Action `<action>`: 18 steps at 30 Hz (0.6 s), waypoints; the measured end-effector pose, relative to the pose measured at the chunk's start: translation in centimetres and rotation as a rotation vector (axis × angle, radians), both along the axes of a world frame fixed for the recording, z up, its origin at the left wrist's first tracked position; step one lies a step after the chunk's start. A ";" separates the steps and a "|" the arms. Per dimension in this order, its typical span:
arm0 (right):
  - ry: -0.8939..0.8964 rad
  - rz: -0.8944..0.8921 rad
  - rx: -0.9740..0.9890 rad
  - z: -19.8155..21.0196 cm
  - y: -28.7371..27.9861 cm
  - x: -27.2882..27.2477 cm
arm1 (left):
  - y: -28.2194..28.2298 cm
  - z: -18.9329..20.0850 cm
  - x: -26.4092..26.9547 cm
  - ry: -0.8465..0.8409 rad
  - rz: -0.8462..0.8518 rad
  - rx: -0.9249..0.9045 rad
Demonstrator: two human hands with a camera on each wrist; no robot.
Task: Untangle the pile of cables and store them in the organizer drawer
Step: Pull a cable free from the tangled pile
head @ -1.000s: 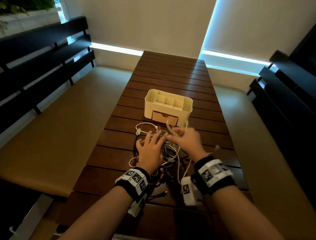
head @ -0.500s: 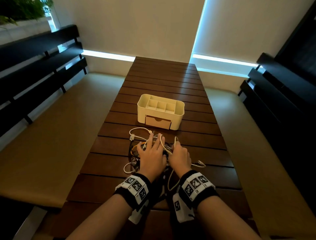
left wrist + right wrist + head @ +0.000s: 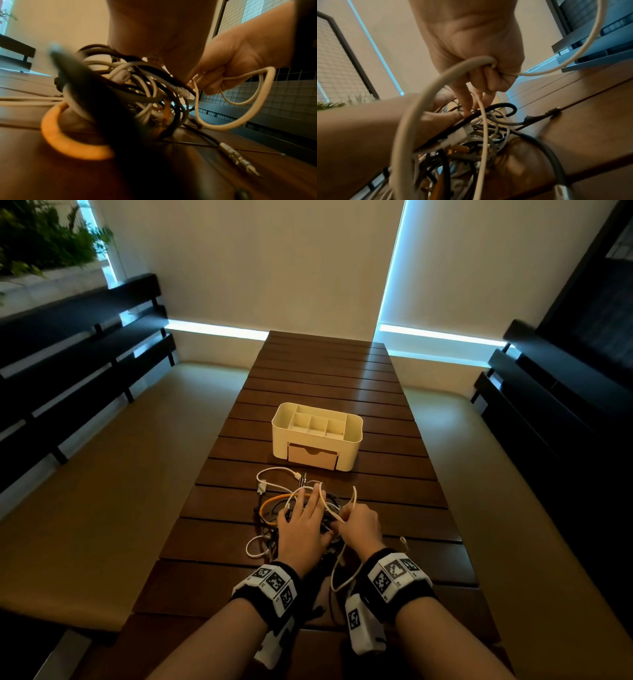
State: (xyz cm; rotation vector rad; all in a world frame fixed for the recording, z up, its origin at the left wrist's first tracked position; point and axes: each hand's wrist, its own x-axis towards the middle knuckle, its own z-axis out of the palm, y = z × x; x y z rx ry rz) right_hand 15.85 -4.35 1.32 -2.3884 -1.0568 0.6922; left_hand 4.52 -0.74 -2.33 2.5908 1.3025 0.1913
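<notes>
Only the left wrist view shows a metal jack plug [image 3: 240,159] beside the cable pile [image 3: 137,94].

A dark brown slatted wooden table [image 3: 329,392] is showing a tangle of cables [image 3: 301,515] in white, black and grey, with one bright orange cable [image 3: 270,503] looping through it. A cream-white cable [image 3: 240,102] is running through the right hand [image 3: 361,527]. The organizer [image 3: 317,433] is glowing cream-white, its drawer [image 3: 313,456] a pale tan. Both wrists are wearing black bands [image 3: 270,587] carrying white panels printed with black square-code patterns. Tan bench cushions [image 3: 102,460] are flanking the table, with black slatted backrests [image 3: 78,344]. Green foliage [image 3: 41,241] is sitting top left.
</notes>
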 end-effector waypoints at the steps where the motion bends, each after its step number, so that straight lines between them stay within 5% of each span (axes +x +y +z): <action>1: 0.032 -0.003 0.016 0.0 -0.1 0.3 | 0.1 -0.1 -0.1 -0.010 0.003 -0.013; 8: 0.341 0.096 0.041 1.9 -1.2 3.7 | -0.5 -0.3 -0.2 0.004 -0.064 0.000; 12: 0.301 0.115 0.120 3.3 -2.2 3.5 | -1.0 -0.4 0.1 -0.003 -0.067 0.007; 18: 0.499 0.015 0.575 10.5 -3.6 1.7 | -1.0 -0.4 0.2 0.079 -0.026 -0.067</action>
